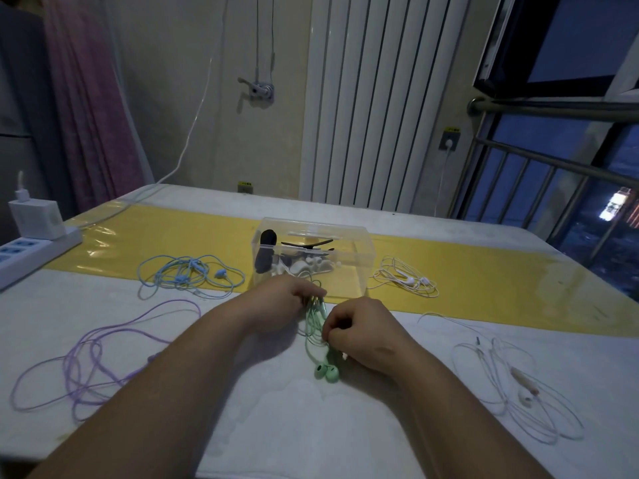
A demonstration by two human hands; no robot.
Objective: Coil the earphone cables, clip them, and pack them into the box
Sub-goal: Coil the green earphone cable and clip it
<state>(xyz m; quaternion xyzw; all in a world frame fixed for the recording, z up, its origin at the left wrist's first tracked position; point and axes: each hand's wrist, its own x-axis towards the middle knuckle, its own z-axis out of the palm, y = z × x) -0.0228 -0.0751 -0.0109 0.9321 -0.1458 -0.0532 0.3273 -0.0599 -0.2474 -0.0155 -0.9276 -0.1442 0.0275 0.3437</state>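
Nearest to the camera, two bare forearms reach forward over the white surface (276,420). Between the hands lie the green earphones (315,323), the cable gathered in a long, narrow bundle. The two green buds lie on the surface at the near end, just beside the right wrist. The right hand (359,330) pinches the near part of the bundle with curled fingers. The left hand (287,299) holds the far end of the same bundle, its fingers bent around the cable.

On the left side the purple earphones (86,361) are spread in big loose loops. On the right side a pair of white earphones (518,392) lies loose too, well apart from the hands.

Farther, a yellow band (173,236) crosses the surface. On it the clear box (349,274) stands just behind the left hand. Inside are black clips (306,244) and some white pieces; I cannot tell exactly what these are. To the left of the box lie the blue earphones (186,274), uncoiled, and to its right a second white pair (404,276), also uncoiled.

At the far left edge there is a power strip (31,250) with a white charger (36,219) plugged in it. Behind the surface stand a white radiator (373,98) on the wall and a dark window (570,46) at the right.
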